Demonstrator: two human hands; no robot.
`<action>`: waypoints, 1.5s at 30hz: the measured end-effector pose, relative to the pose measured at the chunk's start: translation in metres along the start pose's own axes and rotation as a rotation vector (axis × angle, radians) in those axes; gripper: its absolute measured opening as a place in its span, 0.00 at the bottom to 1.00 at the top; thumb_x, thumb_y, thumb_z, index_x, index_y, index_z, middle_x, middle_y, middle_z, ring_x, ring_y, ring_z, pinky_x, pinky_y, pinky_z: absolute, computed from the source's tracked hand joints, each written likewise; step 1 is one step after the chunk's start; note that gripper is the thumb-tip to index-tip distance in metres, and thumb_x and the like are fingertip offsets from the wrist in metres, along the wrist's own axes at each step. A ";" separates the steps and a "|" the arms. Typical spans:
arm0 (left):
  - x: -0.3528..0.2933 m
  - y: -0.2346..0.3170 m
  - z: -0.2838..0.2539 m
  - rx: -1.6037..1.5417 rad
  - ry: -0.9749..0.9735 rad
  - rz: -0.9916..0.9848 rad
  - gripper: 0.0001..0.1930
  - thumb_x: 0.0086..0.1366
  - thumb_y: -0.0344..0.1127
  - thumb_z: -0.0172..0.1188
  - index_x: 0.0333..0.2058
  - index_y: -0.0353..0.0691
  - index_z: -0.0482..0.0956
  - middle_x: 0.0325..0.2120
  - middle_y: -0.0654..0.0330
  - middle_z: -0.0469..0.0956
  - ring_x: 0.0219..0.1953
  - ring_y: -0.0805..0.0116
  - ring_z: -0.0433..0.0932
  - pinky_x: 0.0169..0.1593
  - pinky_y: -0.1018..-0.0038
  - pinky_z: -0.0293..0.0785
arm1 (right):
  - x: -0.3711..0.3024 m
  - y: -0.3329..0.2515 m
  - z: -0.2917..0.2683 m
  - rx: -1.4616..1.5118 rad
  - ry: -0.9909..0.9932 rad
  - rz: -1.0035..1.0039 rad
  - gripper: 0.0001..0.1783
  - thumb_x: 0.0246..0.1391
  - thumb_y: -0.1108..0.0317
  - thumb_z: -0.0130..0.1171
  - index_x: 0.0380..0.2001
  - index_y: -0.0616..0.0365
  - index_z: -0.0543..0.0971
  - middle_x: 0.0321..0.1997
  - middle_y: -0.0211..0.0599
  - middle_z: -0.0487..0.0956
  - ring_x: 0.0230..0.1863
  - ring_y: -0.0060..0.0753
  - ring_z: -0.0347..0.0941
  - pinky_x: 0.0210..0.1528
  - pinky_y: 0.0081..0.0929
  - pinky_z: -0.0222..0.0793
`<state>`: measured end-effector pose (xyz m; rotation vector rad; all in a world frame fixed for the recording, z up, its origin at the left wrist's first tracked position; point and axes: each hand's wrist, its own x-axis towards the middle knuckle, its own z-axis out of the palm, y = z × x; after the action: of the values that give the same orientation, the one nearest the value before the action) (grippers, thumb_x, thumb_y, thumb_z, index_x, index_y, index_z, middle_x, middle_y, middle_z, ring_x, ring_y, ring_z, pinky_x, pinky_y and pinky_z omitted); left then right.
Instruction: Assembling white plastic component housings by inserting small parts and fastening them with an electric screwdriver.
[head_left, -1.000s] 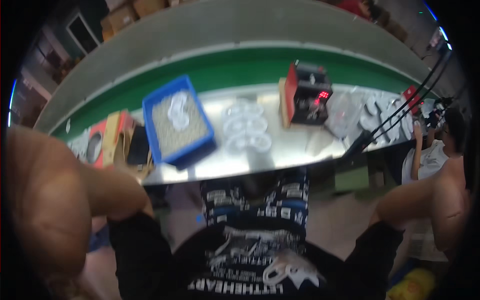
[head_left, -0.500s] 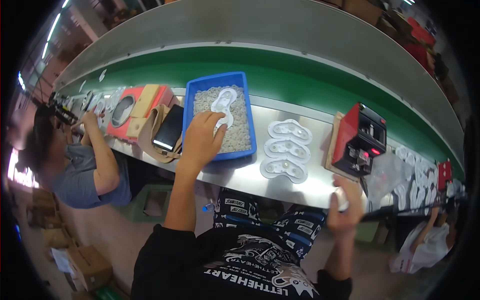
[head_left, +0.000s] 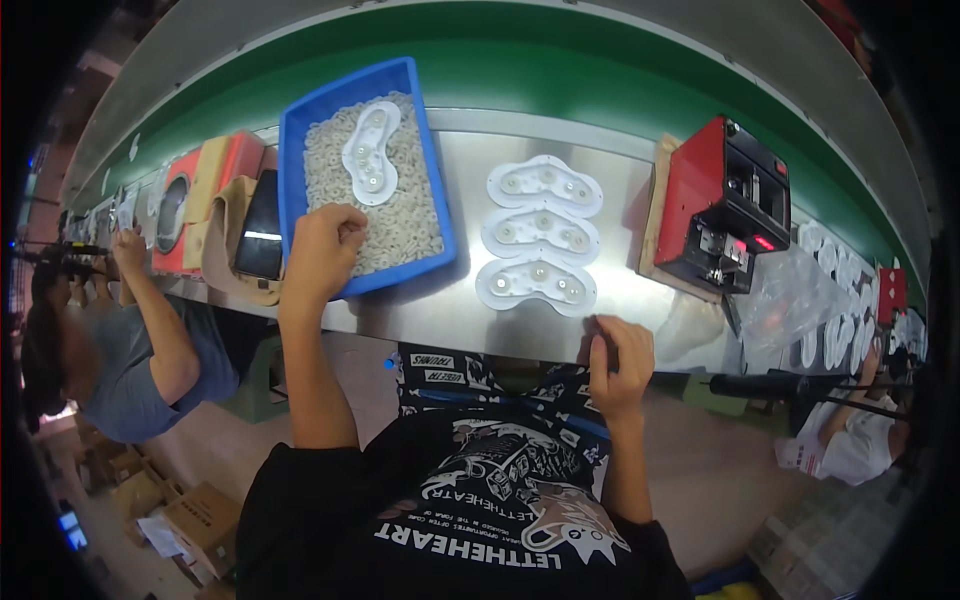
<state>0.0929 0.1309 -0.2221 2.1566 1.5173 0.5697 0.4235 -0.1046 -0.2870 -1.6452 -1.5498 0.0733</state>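
My left hand [head_left: 328, 245] is over the near left part of a blue bin [head_left: 436, 190] full of small grey rings [head_left: 412, 235]. Its fingers are curled together among the rings, and what they pinch, if anything, is hidden. Just beyond the fingertips, a curved white plastic piece [head_left: 368, 150] with round clear spots lies on the rings. Three similar white plastic pieces [head_left: 538, 232] lie in a column on the metal bench. Close to the nearest of them, at the bench's front edge, my right hand [head_left: 622, 365] is empty, thumb and fingers apart.
A red and black machine [head_left: 715, 210] with a lit red display stands on a board at right, beside a clear plastic bag [head_left: 795, 295] and more white pieces. Left of the bin are a black phone-like device [head_left: 262, 225] and a red box [head_left: 190, 200]. Co-workers sit at both sides.
My left hand has come off the white piece in the bin and back toward the bin's near left corner. My right hand has moved left, away from the red machine. The view has shifted.
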 end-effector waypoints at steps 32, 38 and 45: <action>-0.116 0.107 0.111 -1.468 -0.122 -0.294 0.06 0.66 0.19 0.64 0.41 0.27 0.78 0.40 0.50 0.82 0.34 0.68 0.81 0.38 0.74 0.80 | 0.023 -0.080 0.033 0.495 -0.257 0.277 0.11 0.62 0.78 0.62 0.47 0.69 0.79 0.38 0.41 0.83 0.39 0.26 0.81 0.43 0.22 0.76; -0.115 0.094 0.119 -1.523 -0.178 -0.380 0.08 0.67 0.20 0.63 0.44 0.28 0.79 0.41 0.50 0.83 0.41 0.65 0.84 0.48 0.69 0.84 | 0.030 -0.076 0.041 0.803 -0.236 0.582 0.05 0.63 0.78 0.62 0.41 0.67 0.79 0.35 0.30 0.82 0.39 0.19 0.78 0.41 0.20 0.75; -0.110 0.089 0.123 -1.665 -0.209 -0.451 0.09 0.68 0.21 0.63 0.46 0.29 0.80 0.42 0.51 0.84 0.45 0.62 0.85 0.52 0.66 0.83 | 0.069 -0.035 0.052 0.137 -0.131 0.131 0.05 0.53 0.72 0.64 0.35 0.58 0.81 0.49 0.41 0.79 0.55 0.47 0.70 0.58 0.37 0.65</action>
<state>0.1954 -0.0143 -0.2810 0.5413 0.7238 0.8980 0.3818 -0.0241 -0.2657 -1.6578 -1.4967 0.3561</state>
